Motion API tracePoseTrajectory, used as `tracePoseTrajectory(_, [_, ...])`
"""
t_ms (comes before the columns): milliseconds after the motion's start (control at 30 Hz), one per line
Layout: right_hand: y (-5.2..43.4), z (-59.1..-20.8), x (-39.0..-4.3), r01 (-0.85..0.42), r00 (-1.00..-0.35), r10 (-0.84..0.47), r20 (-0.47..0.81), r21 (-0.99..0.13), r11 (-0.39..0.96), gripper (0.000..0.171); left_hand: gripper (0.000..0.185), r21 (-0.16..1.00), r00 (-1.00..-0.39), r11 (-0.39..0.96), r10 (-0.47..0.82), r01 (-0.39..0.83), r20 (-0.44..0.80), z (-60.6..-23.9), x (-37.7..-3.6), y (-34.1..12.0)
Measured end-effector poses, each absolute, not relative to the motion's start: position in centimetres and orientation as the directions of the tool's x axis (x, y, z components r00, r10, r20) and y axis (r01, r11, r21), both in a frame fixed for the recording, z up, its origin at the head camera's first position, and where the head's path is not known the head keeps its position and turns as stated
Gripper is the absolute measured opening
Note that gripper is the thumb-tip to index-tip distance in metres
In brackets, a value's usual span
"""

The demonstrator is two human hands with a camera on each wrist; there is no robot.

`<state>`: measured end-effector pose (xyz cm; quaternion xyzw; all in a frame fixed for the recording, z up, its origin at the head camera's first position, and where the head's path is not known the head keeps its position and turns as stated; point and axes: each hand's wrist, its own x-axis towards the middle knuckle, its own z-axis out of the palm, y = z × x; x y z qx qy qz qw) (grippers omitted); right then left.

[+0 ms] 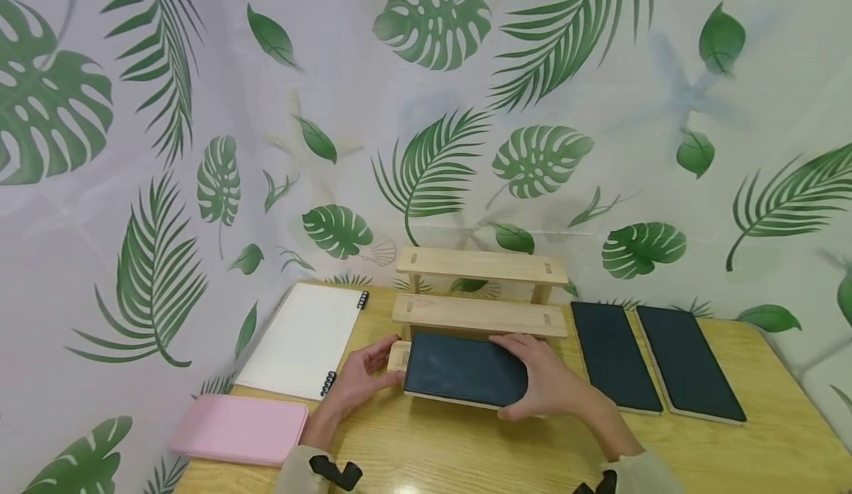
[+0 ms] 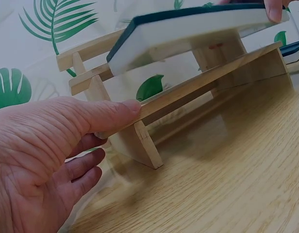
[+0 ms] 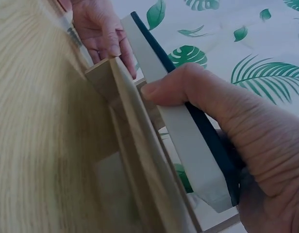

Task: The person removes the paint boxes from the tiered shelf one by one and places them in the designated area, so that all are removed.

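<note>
A three-step wooden shelf rack (image 1: 479, 313) stands on the table by the wall. My right hand (image 1: 549, 379) grips the right end of a flat box with a dark blue top and white sides (image 1: 466, 372). This box is above the rack's lowest step, and its left end is tilted in the left wrist view. With thumb on top and fingers below, my left hand (image 2: 57, 150) pinches the left end of the lowest step (image 2: 188, 85). Most of that step is hidden under the box in the head view.
Two similar dark-topped flat boxes (image 1: 615, 357) (image 1: 692, 364) lie side by side to the right of the rack. To the left are a white spiral-bound pad (image 1: 302, 339) and a pink flat case (image 1: 242, 429). A leaf-patterned cloth (image 1: 439, 146) covers the wall behind the table (image 1: 765, 376).
</note>
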<state>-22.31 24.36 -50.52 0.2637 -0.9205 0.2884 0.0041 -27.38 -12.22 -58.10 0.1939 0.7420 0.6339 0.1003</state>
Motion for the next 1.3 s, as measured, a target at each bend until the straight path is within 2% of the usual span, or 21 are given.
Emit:
tracePoseTrajectory(333, [24.8, -47.5, -20.7, -0.455, -0.883, -0.428, 0.192, -0.573, 0.681, 0.108, 0.075, 0.98, -0.906, 0.124, 0.414, 0.153, 0.089, -58.2, -27.3, -12.1])
tracePoseTrajectory(700, [26.6, -42.9, -18.2, -0.417, -0.906, -0.306, 0.294, -0.484, 0.77, 0.108, 0.074, 0.983, -0.91, 0.113, 0.404, 0.147, 0.09, -58.4, -27.5, -12.0])
tracePoseTrajectory(933, [29.3, -41.4, -17.1, -0.377, -0.921, -0.264, 0.287, -0.482, 0.791, 0.111, 0.077, 0.987, -0.912, 0.101, 0.405, 0.122, 0.071, -58.3, -27.4, -12.0])
tracePoseTrajectory(1100, [32.0, -40.9, -16.3, -0.294, -0.947, -0.182, 0.264, -0.49, 0.821, 0.116, 0.076, 0.988, -0.912, 0.094, 0.404, 0.126, 0.078, -58.2, -27.3, -11.9])
tracePoseTrajectory(1300, [35.9, -41.0, -15.7, -0.215, -0.952, -0.071, 0.298, -0.487, 0.847, 0.118, 0.076, 0.989, -0.915, 0.09, 0.397, 0.116, 0.071, -58.4, -27.4, -11.9])
